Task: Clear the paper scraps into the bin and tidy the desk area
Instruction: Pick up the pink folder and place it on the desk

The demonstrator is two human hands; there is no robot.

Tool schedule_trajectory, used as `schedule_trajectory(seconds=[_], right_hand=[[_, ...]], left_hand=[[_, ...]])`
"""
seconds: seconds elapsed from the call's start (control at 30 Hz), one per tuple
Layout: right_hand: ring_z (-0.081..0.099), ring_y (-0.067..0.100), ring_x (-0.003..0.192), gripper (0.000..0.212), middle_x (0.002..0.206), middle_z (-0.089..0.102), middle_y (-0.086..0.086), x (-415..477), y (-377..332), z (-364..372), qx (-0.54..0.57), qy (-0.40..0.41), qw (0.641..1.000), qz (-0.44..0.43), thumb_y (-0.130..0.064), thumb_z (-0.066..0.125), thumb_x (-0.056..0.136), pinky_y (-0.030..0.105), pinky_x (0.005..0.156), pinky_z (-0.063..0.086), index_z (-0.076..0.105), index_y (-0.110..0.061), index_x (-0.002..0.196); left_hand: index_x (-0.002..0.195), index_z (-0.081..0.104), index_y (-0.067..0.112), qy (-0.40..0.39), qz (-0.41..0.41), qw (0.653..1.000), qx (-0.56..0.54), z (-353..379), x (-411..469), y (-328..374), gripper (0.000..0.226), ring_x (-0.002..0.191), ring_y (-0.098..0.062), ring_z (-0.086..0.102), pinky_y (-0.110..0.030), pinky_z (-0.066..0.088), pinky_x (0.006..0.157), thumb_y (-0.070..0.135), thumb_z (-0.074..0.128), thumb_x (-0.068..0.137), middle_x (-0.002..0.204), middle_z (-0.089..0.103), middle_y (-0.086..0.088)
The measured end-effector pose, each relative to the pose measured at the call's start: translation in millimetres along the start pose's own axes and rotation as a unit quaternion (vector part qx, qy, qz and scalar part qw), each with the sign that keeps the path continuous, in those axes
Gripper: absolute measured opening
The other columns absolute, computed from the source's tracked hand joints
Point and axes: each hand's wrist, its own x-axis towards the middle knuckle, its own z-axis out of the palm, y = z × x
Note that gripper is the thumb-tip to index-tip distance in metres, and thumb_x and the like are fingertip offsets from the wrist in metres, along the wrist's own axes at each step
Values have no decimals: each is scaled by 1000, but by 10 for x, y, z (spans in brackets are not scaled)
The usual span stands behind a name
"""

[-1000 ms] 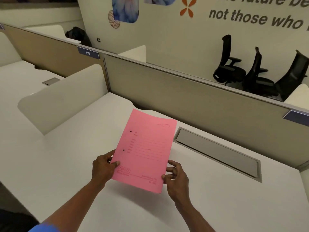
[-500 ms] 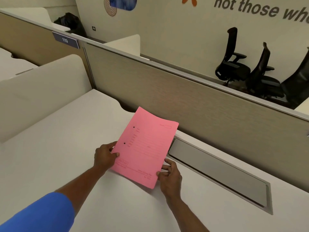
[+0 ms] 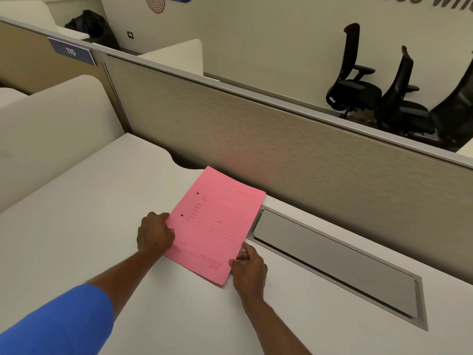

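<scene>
A: Where is the folder [image 3: 216,224]?
B: Flat on the desk [image 3: 76,201], far edge near the partition [image 3: 256,139], just left of the cable flap [image 3: 332,260]

A: And the grip?
B: Left hand [image 3: 155,233] clamps its left edge, right hand [image 3: 249,270] pinches the near corner (both closed on pink card

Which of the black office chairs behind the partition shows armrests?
The leftmost chair, nearest the wall lettering: both armrests stick out to its right. The middle chair shows only one, and the right chair is cut off by the frame.
</scene>
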Motion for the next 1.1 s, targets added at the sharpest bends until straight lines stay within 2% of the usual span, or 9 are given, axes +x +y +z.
schedule_trajectory(seconds=[0.17,0.3,0.43,0.6,0.77,0.9,0.97,1.03,1.1], right_hand=[[74,17,94,55,101,75,-2,13,-21,80,-40,13,999,-7,-2,78,90,43,91,65,66,-21,140],[69,19,103,51,109,70,3,9,-35,126,-81,22,996,-15,-6,75,93,41,96,62,65,-18,141],[65,17,104,46,114,62,3,-15,-61,150,-126,30,991,-18,-11,71,97,32,92,60,63,-19,141],[67,19,111,48,123,59,3,-67,-67,153,-145,29,989,-22,-22,73,97,33,99,57,59,-19,142],[69,17,106,46,124,60,1,-146,-2,66,-137,22,989,-51,-29,72,99,32,95,57,55,-18,141],[68,14,96,47,121,62,-2,-317,60,-53,-151,14,987,-54,-32,73,97,32,92,56,54,-23,139],[68,11,92,47,119,62,-6,-458,83,-127,-162,7,985,-55,-34,74,96,31,89,54,54,-28,138],[67,8,89,46,114,60,-11,-632,100,-206,-173,0,983,-56,-34,74,94,32,87,53,54,-33,135],[67,5,88,45,110,58,-15,-834,132,-289,-173,-1,983,-60,-34,74,93,32,85,53,55,-35,133]], left_hand=[[141,68,16,2,11,999,42,9,93,10,50,134,-40,53,-52,53,108,20,74,91,131,61,-20],[138,70,14,0,16,998,56,17,113,7,47,133,-42,53,-52,53,107,19,74,91,130,60,-21],[139,68,14,-1,15,998,61,25,100,4,48,132,-41,54,-53,52,106,19,73,92,131,59,-19],[133,69,13,-6,28,996,88,-3,77,2,40,128,-39,55,-52,52,102,23,73,94,129,61,-16],[136,53,3,23,31,996,84,-87,-42,7,42,124,-42,56,-54,49,99,28,62,103,133,61,-21],[136,55,2,37,70,993,92,-226,-312,-27,53,124,-39,56,-51,52,98,40,65,100,131,61,-18],[128,63,6,46,97,990,92,-317,-481,-94,45,120,-36,58,-48,54,94,41,67,99,126,65,-13],[110,72,12,51,117,986,104,-408,-675,-193,33,112,-31,61,-45,57,87,42,63,101,111,70,-7],[93,74,17,34,116,986,112,-507,-900,-288,35,104,-28,64,-40,57,77,45,56,103,96,73,-1]])
